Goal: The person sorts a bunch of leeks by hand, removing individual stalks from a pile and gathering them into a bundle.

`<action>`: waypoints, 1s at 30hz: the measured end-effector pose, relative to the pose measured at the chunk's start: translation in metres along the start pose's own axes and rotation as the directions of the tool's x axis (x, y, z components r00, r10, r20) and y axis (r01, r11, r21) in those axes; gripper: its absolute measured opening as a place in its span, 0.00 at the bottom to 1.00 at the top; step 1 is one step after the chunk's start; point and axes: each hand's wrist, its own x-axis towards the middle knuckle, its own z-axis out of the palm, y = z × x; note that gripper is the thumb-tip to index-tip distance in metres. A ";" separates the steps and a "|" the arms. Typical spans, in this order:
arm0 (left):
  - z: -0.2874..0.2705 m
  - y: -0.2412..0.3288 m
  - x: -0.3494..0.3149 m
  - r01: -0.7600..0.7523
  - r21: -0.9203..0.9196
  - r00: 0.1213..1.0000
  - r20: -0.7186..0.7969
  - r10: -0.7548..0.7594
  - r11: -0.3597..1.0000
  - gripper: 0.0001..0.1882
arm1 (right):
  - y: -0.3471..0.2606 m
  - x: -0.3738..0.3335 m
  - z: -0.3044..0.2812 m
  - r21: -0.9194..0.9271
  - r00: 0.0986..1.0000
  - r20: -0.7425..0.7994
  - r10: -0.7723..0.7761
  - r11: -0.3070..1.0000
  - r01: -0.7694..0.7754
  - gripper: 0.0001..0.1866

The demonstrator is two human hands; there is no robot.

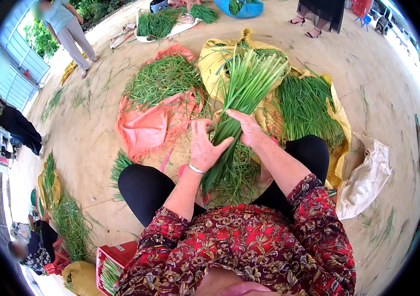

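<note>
A thick bunch of long green chives [250, 84] is held up in front of me, its paler stalk ends pointing up and away and its dark leaf ends hanging toward my lap. My right hand [250, 130] grips it around the middle, thumb laid across the stalks. At the left side of the bunch, my left hand [206, 150] is open, fingers apart and bent; its thumb tip is at the leaves. Just beyond the bunch lies a yellow sack [214, 69] with more greens. Loose leaves [237, 172] lie on the ground between my knees.
Left of centre, a pink-orange sack [143, 129] bears a heap of loose greens [165, 79]. On the right, chives [306, 106] lie on yellow sacking beside a white sack [365, 180]. A red crate [126, 250] with greens stands at lower left. Several people are around the yard.
</note>
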 end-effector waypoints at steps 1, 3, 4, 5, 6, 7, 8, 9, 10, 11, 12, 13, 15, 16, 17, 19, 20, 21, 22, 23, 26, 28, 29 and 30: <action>-0.013 -0.012 0.003 0.156 -0.060 0.980 0.133 -0.147 0.986 0.31 | -0.011 -0.010 0.008 -0.007 0.997 -0.020 0.080 0.997 -0.081 0.15; -0.024 -0.049 0.005 0.513 -0.403 0.810 0.520 -0.271 0.758 0.36 | -0.015 -0.018 0.014 -0.069 0.982 0.071 0.174 0.983 -0.169 0.15; -0.025 -0.054 0.004 0.542 -0.496 0.774 0.609 -0.173 0.679 0.41 | -0.018 -0.020 0.018 -0.108 0.969 0.109 0.221 0.972 -0.210 0.15; -0.017 -0.055 -0.002 0.559 -0.652 0.788 0.609 -0.085 0.512 0.45 | -0.020 -0.024 0.023 -0.134 0.956 0.187 0.226 0.970 -0.203 0.16; -0.008 -0.049 -0.009 0.561 -0.766 0.806 0.591 0.001 0.313 0.50 | -0.016 -0.026 0.028 -0.158 0.970 0.156 0.188 0.974 -0.163 0.19; -0.006 -0.046 -0.019 0.618 -0.763 0.781 0.623 -0.036 0.190 0.57 | -0.018 -0.031 0.036 -0.298 0.982 0.114 0.152 0.948 -0.112 0.21; -0.001 -0.055 -0.025 0.661 -0.747 0.748 0.663 0.018 0.064 0.53 | -0.020 -0.035 0.045 -0.433 0.991 0.081 0.111 0.899 -0.065 0.22; 0.007 -0.058 -0.028 0.681 -0.731 0.731 0.682 0.002 0.043 0.48 | -0.019 -0.037 0.051 -0.517 0.994 0.093 0.048 0.856 0.008 0.28; 0.013 -0.061 -0.031 0.699 -0.715 0.715 0.699 -0.015 0.022 0.44 | -0.019 -0.035 0.051 -0.665 0.992 0.121 0.017 0.744 0.069 0.30; 0.013 -0.066 -0.034 0.719 -0.692 0.694 0.719 -0.029 0.059 0.41 | -0.022 -0.030 0.050 -0.787 0.987 0.159 -0.006 0.603 0.130 0.32; 0.016 -0.070 -0.033 0.735 -0.672 0.677 0.735 -0.039 0.089 0.38 | -0.028 -0.023 0.048 -0.881 0.979 0.201 -0.020 0.433 0.190 0.35; 0.015 -0.069 -0.031 0.749 -0.651 0.660 0.749 -0.056 0.120 0.36 | -0.036 -0.018 0.049 -0.890 0.961 0.247 0.124 0.421 0.174 0.41; 0.012 -0.058 -0.028 0.691 -0.723 0.722 0.689 -0.060 0.010 0.32 | -0.066 -0.008 0.058 -0.992 0.963 0.122 0.238 0.015 0.122 0.37; 0.009 -0.048 -0.027 0.658 -0.752 0.749 0.659 -0.069 -0.042 0.30 | -0.078 -0.007 0.063 -0.976 0.961 0.052 0.271 -0.191 0.107 0.35; 0.007 -0.042 -0.029 0.646 -0.759 0.745 0.650 -0.149 -0.081 0.26 | -0.084 -0.005 0.063 -0.985 0.974 0.042 0.221 -0.157 0.078 0.34; 0.006 -0.056 -0.031 0.703 -0.707 0.696 0.706 -0.130 -0.075 0.23 | -0.094 -0.001 0.062 -0.996 0.995 0.011 0.103 -0.087 0.020 0.32; 0.008 -0.066 -0.033 0.731 -0.678 0.669 0.734 -0.119 -0.072 0.22 | -0.085 0.003 0.059 -0.990 0.991 0.133 0.017 0.039 0.132 0.28; 0.013 -0.081 -0.036 0.732 -0.674 0.670 0.739 -0.077 -0.097 0.19 | -0.072 0.007 0.050 -0.956 0.967 0.238 -0.086 0.156 0.249 0.25; 0.013 -0.078 -0.035 0.729 -0.678 0.672 0.735 -0.089 -0.092 0.19 | -0.065 0.003 0.050 -0.895 0.926 0.316 -0.205 0.258 0.363 0.21; 0.012 -0.075 -0.034 0.726 -0.682 0.674 0.731 -0.101 -0.087 0.18 | -0.057 -0.002 0.053 -0.916 0.930 0.287 -0.231 0.216 0.337 0.12; 0.008 -0.077 -0.035 0.757 -0.638 0.636 0.769 -0.070 -0.141 0.18 | -0.037 0.009 0.043 -0.886 0.878 0.404 -0.257 0.128 0.446 0.09; -0.001 -0.065 -0.033 0.741 -0.655 0.655 0.754 -0.056 -0.150 0.19 | -0.040 0.004 0.049 -0.892 0.912 0.396 -0.107 0.191 0.410 0.07; -0.001 -0.067 -0.033 0.723 -0.668 0.679 0.734 0.005 -0.175 0.22 | -0.045 -0.001 0.051 -0.893 0.924 0.382 0.026 0.269 0.362 0.06; -0.003 -0.064 -0.031 0.716 -0.674 0.684 0.729 -0.013 -0.181 0.23 | -0.050 -0.003 0.051 -0.893 0.914 0.372 0.160 0.333 0.304 0.05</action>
